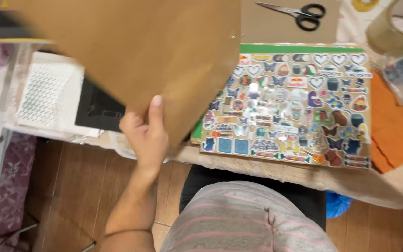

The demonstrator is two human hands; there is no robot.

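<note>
Gripping the lower edge of a large brown cardboard sheet (131, 51), the left hand (145, 135) has its fingers closed on it, raised over the counter (378, 184) beside a sticker-covered board (295, 107); the right hand's fingers are hidden.

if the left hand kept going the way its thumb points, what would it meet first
The left hand already grips the brown cardboard sheet, thumb pointing up and away over its face. Going straight on, it would only slide along that sheet; what lies behind it is hidden, so nothing else can be named.
</note>
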